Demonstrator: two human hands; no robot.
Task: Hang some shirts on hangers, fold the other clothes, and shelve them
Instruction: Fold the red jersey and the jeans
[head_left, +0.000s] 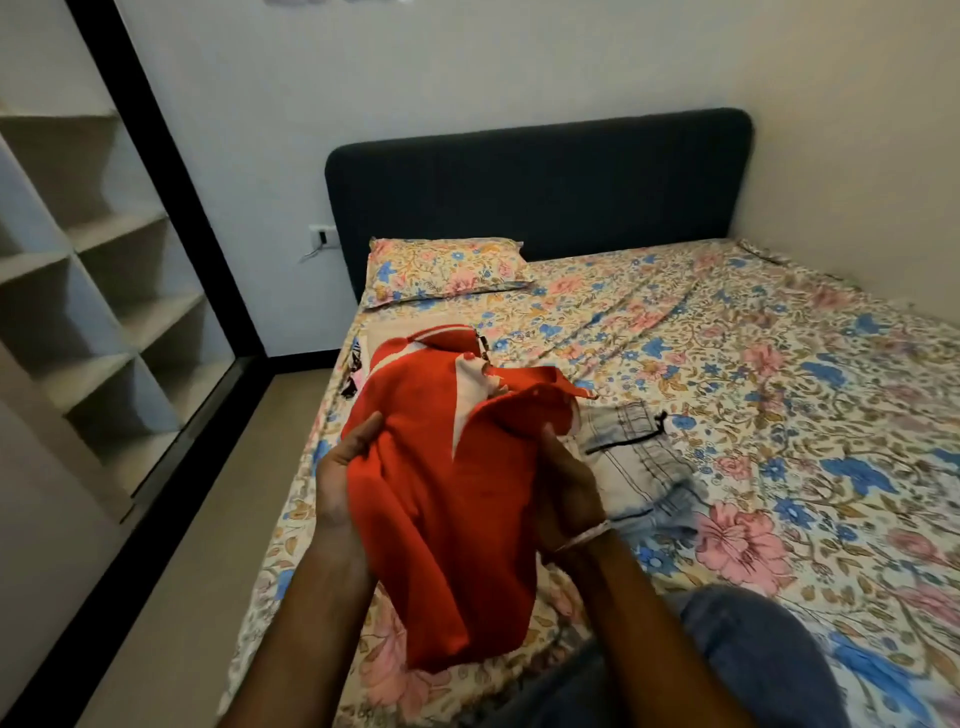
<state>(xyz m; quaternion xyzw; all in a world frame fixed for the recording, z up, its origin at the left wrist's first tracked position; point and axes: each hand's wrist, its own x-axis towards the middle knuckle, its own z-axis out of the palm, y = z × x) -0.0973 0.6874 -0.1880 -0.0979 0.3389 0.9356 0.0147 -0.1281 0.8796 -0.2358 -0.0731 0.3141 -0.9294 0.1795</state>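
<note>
We hold a red shirt (441, 499) up over the near edge of the bed (779, 415), both forearms reaching in from below and angled toward each other. Our left hand (340, 478) grips the shirt's left side, palm turned inward, thumb pointing up along the cloth and the fingers wrapped behind it out of sight. Our right hand (566, 488) clasps the right side just under the collar, thumb raised against the fabric and the fingers curled around it; a thin bangle (584, 535) circles that wrist. The shirt hangs between the two hands, its lower part drooping toward the flowered sheet, its collar spread open and showing a white lining. Beyond it, a second red-and-white garment (415, 348) lies flat on the bed, and pale jeans (628, 457) lie just to the right of our right hand, partly hidden behind it. A pillow (441, 270) rests against the dark headboard (540, 182). To the left, across a strip of floor, stand the open shelves (93, 291) of a wardrobe. Our knee in blue denim (753, 654) shows at the bottom right.
</note>
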